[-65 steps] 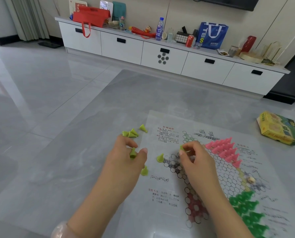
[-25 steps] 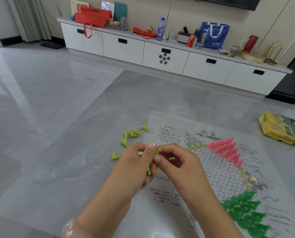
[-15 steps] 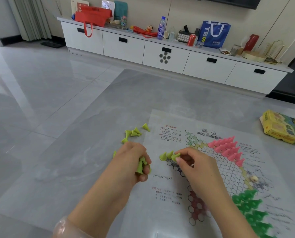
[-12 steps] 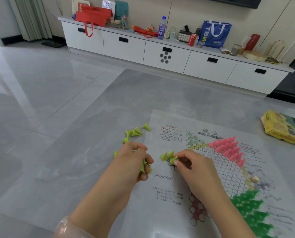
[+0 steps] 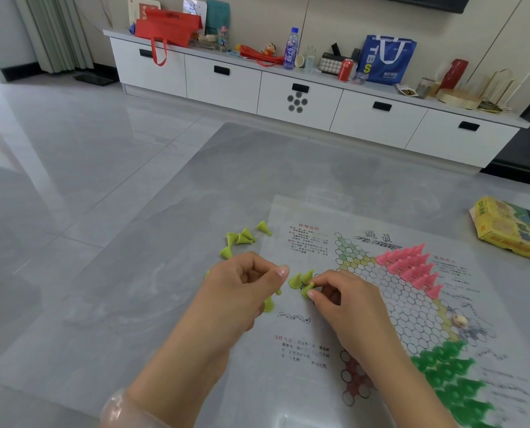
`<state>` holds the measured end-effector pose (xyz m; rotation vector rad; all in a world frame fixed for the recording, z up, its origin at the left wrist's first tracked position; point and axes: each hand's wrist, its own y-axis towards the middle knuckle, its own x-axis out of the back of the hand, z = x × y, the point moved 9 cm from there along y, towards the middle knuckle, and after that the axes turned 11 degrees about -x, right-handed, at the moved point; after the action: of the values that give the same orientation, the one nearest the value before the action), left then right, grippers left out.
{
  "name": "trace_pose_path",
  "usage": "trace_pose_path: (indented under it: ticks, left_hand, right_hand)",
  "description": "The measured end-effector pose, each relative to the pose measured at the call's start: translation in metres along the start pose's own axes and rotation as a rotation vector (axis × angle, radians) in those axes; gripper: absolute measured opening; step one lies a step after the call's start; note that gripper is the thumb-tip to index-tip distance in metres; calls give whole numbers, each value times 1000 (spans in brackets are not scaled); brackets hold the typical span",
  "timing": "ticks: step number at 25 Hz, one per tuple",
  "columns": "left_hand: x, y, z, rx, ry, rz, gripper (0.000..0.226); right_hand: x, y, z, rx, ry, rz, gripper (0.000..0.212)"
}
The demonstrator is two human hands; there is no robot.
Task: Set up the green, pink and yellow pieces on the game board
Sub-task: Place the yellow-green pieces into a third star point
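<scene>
The game board [image 5: 319, 329] is a clear sheet with a hexagon-cell star, lying on a grey table. Pink cone pieces [image 5: 412, 267] fill one star point and dark green cones [image 5: 449, 375] fill another. My right hand [image 5: 344, 301] pinches a yellow-green cone [image 5: 307, 288] at the board's left star point, beside two standing yellow-green cones [image 5: 300, 278]. My left hand [image 5: 245, 288] is curled around several yellow-green cones [image 5: 269, 302], just left of the right hand. More loose yellow-green cones [image 5: 242, 237] lie on the table beyond my left hand.
A yellow game box [image 5: 507, 231] lies on the table at the right. A small beige bead [image 5: 459, 319] rests on the board. A white cabinet [image 5: 288, 88] with bags, a bottle and a can stands across the tiled floor.
My hands met and a cone passed from the left to the right. The right hand then went back to the left star point, where two cones now stand. The left hand stays curled.
</scene>
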<state>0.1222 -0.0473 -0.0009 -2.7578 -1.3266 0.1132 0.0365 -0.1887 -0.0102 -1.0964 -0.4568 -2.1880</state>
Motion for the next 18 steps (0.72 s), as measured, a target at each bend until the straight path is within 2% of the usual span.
trace_pose_path:
  ticks: [12,16,18]
  left_hand:
    - [3,1,2,9,-30,-37,17]
    - [3,-1,0,26,-55,-44,26]
    - [-1,-2,-1,22,-43,-16,28]
  right_hand:
    - [1,-2,0,-2,16,18,5]
    - [16,-5,-3,-99,345,40,9]
    - [14,-11,15,-49,514,143,13]
